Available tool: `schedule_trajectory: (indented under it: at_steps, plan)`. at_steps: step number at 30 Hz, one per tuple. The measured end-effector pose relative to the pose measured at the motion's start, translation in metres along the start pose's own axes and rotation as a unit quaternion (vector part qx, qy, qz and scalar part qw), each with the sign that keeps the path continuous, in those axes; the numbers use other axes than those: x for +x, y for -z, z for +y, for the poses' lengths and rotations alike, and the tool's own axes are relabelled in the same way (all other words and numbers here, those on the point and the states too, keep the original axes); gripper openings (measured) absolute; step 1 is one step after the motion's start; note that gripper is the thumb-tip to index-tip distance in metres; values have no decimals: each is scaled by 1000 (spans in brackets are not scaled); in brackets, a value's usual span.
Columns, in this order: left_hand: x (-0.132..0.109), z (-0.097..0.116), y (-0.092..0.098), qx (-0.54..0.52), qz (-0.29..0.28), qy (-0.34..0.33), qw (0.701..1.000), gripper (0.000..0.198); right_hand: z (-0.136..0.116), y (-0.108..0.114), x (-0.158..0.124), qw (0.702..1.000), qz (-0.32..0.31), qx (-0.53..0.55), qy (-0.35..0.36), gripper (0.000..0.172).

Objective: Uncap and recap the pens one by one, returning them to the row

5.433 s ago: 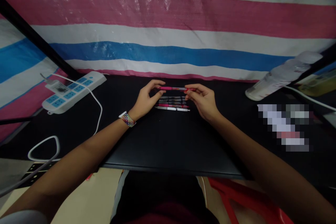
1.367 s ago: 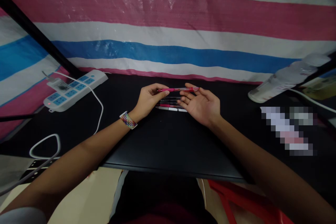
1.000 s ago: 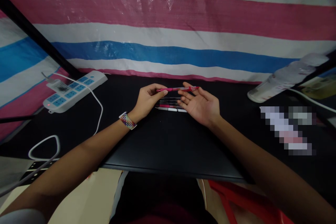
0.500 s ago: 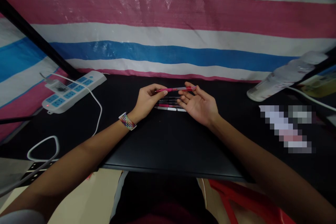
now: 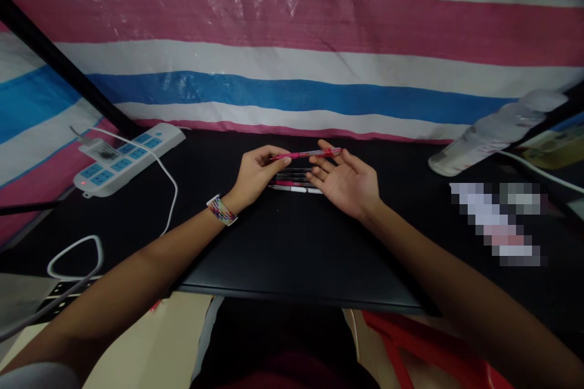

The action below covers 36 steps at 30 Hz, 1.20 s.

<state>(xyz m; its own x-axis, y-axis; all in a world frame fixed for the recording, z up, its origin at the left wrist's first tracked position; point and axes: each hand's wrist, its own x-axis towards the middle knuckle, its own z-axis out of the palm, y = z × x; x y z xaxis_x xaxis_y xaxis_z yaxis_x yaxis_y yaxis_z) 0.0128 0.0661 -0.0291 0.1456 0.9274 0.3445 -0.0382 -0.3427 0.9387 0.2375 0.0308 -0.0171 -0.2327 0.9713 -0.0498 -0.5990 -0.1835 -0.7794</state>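
A red pen with a clear barrel is held level above the black table, its right end tipped slightly up. My left hand is closed on its left end, pinching it between thumb and fingers. At the other end, my right hand is palm up with its fingers spread; the thumb tip is against or very near the pen's end. Below, several pens lie side by side on the table, among them dark ones and a white pen nearest me. My right fingers partly hide their right ends.
A white power strip with a plugged-in charger and white cable lies at the left. A plastic bottle stands at the back right, near a blurred-out item. Striped sheeting hangs behind the black table.
The right end of the red pen has risen slightly. My right hand has shifted very slightly, while my left hand keeps its hold.
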Motion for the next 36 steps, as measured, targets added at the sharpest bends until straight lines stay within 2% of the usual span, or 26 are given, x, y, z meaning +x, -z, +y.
schedule_trajectory:
  at_steps: [4,10,15,21,24,26,28,31,33,36]
  plan:
    - [0,2,0,4,6,3,1000,26,0,1,1,1000,6,0,4,29]
    - [0,2,-1,-9,8,4,1000,23,-2,-1,0,1000,1,6,-11,45]
    - [0,-3,-1,-5,2,11,1000,23,1,1,1,1000,12,-17,12,30]
    - [2,-3,-1,-25,6,18,1000,23,-2,-3,0,1000,8,-19,12,30]
    - [3,-2,-1,-17,9,7,1000,23,-6,-4,0,998,1,-56,24,39]
    - [4,-1,0,-10,15,-3,1000,23,-7,0,2,991,12,-114,68,37]
    - [5,-1,2,-2,19,-12,1000,24,-5,6,6,970,41,-194,138,23]
    - [8,-4,6,18,16,-14,1000,26,-2,19,12,918,69,-318,228,6]
    - [11,-8,9,41,12,-6,999,26,-1,26,15,875,63,-398,268,5]
    - [15,-15,15,95,6,-3,995,25,-4,32,19,817,35,-492,299,12]
